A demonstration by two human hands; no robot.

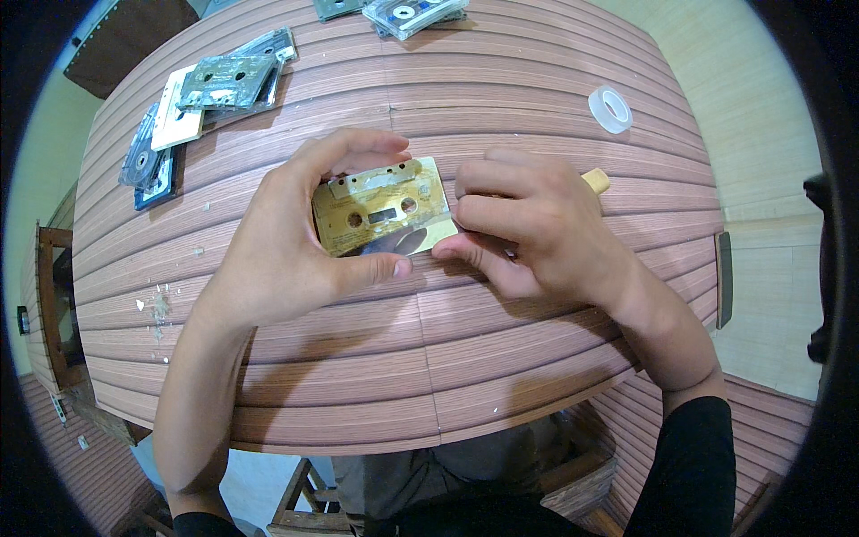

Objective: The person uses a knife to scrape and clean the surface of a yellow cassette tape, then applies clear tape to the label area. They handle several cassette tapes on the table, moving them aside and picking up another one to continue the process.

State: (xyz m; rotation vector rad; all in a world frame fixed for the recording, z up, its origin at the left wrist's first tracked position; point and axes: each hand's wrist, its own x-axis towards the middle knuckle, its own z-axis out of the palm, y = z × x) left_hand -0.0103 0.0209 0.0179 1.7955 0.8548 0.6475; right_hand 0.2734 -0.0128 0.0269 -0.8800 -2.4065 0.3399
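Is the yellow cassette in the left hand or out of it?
In: the cassette sits in the left hand, thumb at its lower edge, fingers curled at its upper one.

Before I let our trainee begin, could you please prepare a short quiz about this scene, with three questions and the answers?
1. True or false: the white tape roll touches the yellowish cassette.
2. Where does the larger pile of cassettes lie, relative to the left hand?
A) under it
B) farther away, beyond it
C) between its thumb and fingers
3. Fill in: the piece showing just past the right hand is ____ in colour.

Key:
1. False; they lie apart.
2. B
3. Yellow
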